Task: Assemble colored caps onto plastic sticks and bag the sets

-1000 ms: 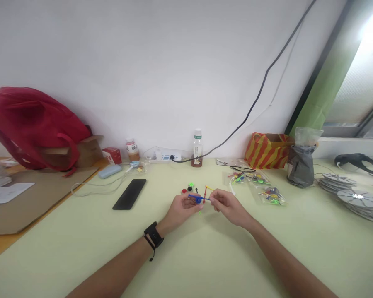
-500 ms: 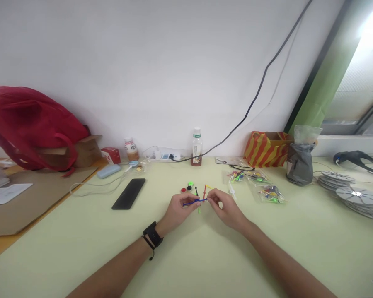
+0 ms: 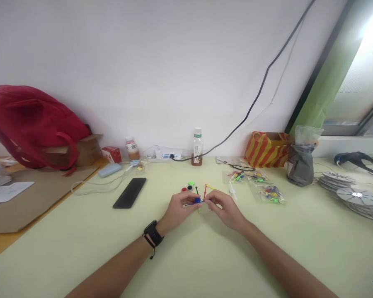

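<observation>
My left hand (image 3: 182, 205) pinches a thin blue plastic stick (image 3: 189, 204) between thumb and fingers, with a small blue round piece (image 3: 197, 200) at its fingertips. My right hand (image 3: 221, 205) is closed at the right end of the same stick. Behind my fingers a red stick (image 3: 205, 193) and a yellow stick (image 3: 209, 187) meet at a corner. A black stick (image 3: 197, 190) and a green stick (image 3: 199, 210) show beside my left fingertips. Just beyond lie a red disc (image 3: 184, 189), a black disc (image 3: 190, 188) and a green disc (image 3: 191, 183).
A black phone (image 3: 129, 193) lies to the left. Plastic bags of coloured parts (image 3: 272, 193) and a white piece (image 3: 233, 191) are at right. A bottle (image 3: 197, 148) and a power strip (image 3: 168, 156) stand by the wall. Stacked grey discs (image 3: 359, 198) sit far right.
My right hand has shifted slightly left along the blue stick, closer to my left fingertips. The blue round piece now shows clearly at my left fingers.
</observation>
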`<state>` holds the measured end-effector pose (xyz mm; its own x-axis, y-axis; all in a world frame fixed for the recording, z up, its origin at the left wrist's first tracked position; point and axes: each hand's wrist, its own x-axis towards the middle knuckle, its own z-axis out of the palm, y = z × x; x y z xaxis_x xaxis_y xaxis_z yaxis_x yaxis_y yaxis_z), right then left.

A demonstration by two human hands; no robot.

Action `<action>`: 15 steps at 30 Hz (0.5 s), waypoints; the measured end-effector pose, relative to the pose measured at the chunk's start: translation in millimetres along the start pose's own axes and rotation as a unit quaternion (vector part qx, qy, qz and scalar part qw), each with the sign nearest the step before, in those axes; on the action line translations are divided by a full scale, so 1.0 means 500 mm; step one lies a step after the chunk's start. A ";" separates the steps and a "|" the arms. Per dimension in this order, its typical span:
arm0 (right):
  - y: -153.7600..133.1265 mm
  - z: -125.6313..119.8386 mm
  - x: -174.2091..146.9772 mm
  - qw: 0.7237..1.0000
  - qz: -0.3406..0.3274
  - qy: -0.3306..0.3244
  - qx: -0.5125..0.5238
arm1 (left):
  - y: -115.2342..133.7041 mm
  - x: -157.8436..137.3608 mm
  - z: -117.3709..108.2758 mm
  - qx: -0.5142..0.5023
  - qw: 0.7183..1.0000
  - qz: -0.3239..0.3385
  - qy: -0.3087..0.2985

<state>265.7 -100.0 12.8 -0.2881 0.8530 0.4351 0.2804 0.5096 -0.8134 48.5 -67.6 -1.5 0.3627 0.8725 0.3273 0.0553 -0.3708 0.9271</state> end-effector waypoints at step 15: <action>0.002 0.024 -0.001 1.000 0.015 0.006 0.006 | 0.007 -0.004 -0.005 0.071 0.997 0.040 -0.016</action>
<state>255.1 -101.1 7.3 -0.2677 0.8694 0.4153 0.2783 0.4824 -0.8305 45.9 -69.8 1.7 0.4002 0.8290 0.3907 0.1552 -0.4814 0.8626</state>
